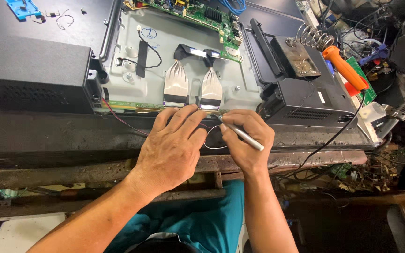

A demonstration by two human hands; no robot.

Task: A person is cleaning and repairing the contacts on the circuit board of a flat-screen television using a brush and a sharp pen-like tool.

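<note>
Both hands work close together at the near edge of an opened flat-panel set lying on the bench (48, 136). The left hand (172, 147) lies palm down, fingers spread and loose, its fingertips pressing near the narrow strip board (132, 106) that runs left to right along the panel's lower edge; it grips nothing that I can see. The right hand (245, 140) is clenched around a slim silver tool (242, 134), held like a pen, its long axis slanting from lower right up to upper left, tip pointing at the spot just beyond the left fingertips. That spot sits directly ahead of both hands, under the two flat ribbon cables (193, 84), and the right hand is nearer. Thin wires (214, 145) loop beneath the hands. Farther back a green circuit board (198, 16) tops the metal chassis. To the right, well apart, an orange-handled soldering iron (345, 68) rests by its coil stand (312, 37); clutter crowds that side, while the left side has more room.
</note>
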